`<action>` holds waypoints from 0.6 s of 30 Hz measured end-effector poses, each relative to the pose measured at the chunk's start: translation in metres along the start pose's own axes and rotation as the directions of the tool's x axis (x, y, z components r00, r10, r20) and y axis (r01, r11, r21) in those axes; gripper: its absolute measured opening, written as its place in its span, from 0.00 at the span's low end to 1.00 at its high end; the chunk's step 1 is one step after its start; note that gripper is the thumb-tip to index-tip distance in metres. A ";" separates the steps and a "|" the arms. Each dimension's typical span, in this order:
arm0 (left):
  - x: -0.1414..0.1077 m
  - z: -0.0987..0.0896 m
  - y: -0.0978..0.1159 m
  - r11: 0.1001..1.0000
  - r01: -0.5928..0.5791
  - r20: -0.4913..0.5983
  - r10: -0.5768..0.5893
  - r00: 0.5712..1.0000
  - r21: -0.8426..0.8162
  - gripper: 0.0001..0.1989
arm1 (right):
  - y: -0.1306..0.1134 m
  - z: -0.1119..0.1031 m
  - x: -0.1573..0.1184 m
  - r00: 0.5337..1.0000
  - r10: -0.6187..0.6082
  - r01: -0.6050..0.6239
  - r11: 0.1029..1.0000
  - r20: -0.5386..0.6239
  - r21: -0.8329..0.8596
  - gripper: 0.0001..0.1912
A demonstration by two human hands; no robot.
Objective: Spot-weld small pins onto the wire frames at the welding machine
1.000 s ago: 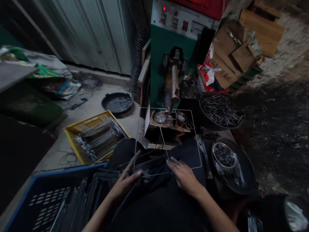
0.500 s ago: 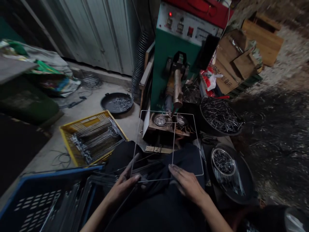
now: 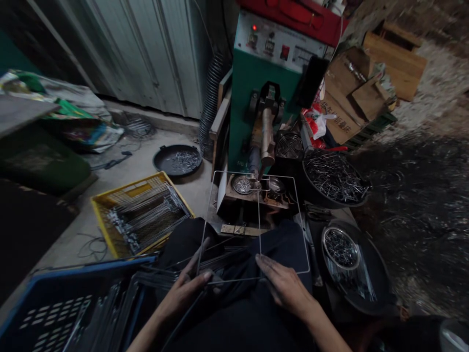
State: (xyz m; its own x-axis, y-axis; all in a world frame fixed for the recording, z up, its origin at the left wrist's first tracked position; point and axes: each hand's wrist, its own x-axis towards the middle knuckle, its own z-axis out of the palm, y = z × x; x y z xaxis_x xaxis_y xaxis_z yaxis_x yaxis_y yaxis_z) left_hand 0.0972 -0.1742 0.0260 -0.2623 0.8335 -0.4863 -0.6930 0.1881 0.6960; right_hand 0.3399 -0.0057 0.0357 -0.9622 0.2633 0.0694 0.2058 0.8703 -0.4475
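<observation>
A rectangular wire frame (image 3: 301,220) spans the space above my lap, its far side at the metal tip of a green machine (image 3: 242,112). My left hand (image 3: 190,278) is closed on the frame's near left corner. Between the fingers of my right hand (image 3: 282,281) is the near end of a thin wire rod (image 3: 259,222), by the frame's near side. The rod's far end, with a short crosspiece, lies under the machine's tip. Small round dishes (image 3: 242,185) of metal bits sit just below that tip.
A yellow crate (image 3: 103,230) of wire parts and a blue crate (image 3: 54,274) of dark frames stand at the left. A black pan (image 3: 178,160) is on the floor. At the right are a pan of metal pieces (image 3: 331,177) and a bowl (image 3: 340,248) on a tray.
The rod has shifted left at its far end and its crosspiece now lies under the machine's tip. Both hands keep nearly the same places on the wires.
</observation>
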 end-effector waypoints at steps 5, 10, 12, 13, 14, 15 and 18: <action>0.002 -0.001 -0.001 0.999 -0.010 0.020 0.009 1.000 0.042 0.50 | 0.002 0.000 0.002 1.000 0.003 -0.004 0.999 -0.017 -0.038 0.42; 0.008 0.000 0.002 0.999 -0.037 0.035 0.036 0.999 0.026 0.51 | 0.008 -0.001 0.008 0.999 -0.008 0.005 0.998 -0.035 -0.067 0.44; 0.010 0.002 0.005 0.999 -0.044 0.038 0.043 0.998 0.020 0.51 | 0.010 -0.002 0.010 1.000 -0.010 0.008 0.997 -0.028 -0.073 0.45; 0.011 0.003 0.006 0.999 -0.045 0.036 0.044 0.998 0.022 0.51 | 0.011 -0.003 0.011 1.000 -0.009 0.008 0.997 -0.023 -0.075 0.45; 0.011 0.004 0.007 0.999 -0.044 0.031 0.044 0.999 0.025 0.51 | 0.012 -0.003 0.012 1.000 -0.009 0.007 0.997 -0.018 -0.077 0.45; 0.012 0.004 0.008 0.999 -0.044 0.023 0.044 0.999 0.028 0.51 | 0.013 -0.004 0.013 1.000 -0.010 0.008 0.997 -0.017 -0.077 0.46; 0.015 0.005 0.010 0.997 -0.062 0.006 0.062 0.998 0.040 0.51 | 0.015 -0.006 0.016 1.000 -0.009 0.007 0.997 -0.026 -0.077 0.46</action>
State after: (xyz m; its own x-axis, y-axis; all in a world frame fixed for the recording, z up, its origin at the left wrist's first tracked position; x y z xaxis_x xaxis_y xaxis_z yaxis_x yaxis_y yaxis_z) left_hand 0.0891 -0.1575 0.0283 -0.3007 0.8468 -0.4388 -0.6477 0.1564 0.7456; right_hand 0.3281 0.0139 0.0356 -0.9589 0.2667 0.0966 0.2127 0.9015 -0.3770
